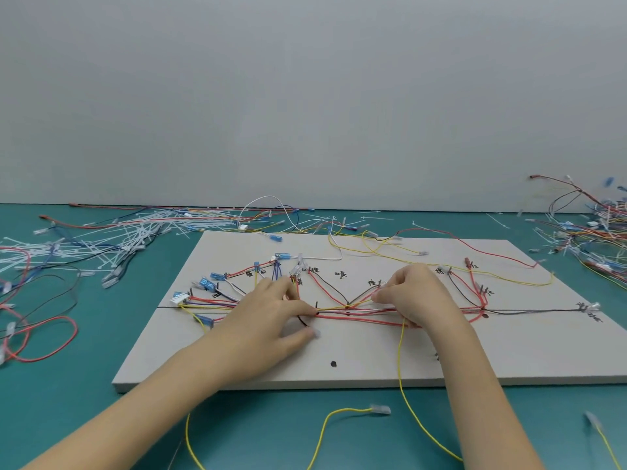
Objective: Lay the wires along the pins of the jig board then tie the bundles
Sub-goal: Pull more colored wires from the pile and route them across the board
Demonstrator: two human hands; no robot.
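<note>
A pale grey jig board (pixel 356 364) lies on the teal table, with small dark pins and handwritten labels. Red, yellow, white and black wires (pixel 356 312) run in a bundle along its middle line and fan out to blue connectors (pixel 207 284) at the left. My left hand (pixel 271 313) rests on the board, and its fingertips pinch the bundle beside a pin (pixel 317 304). My right hand (pixel 412 293) holds the bundle further right, fingers curled over the wires. A long yellow wire (pixel 402 368) drops from under my right hand, off the board's front edge.
A heap of white cable ties (pixel 112 239) and loose wires covers the table at the back left. Another tangle of wires (pixel 597 228) lies at the far right. A loose yellow wire with a clear terminal (pixel 380 409) lies in front of the board.
</note>
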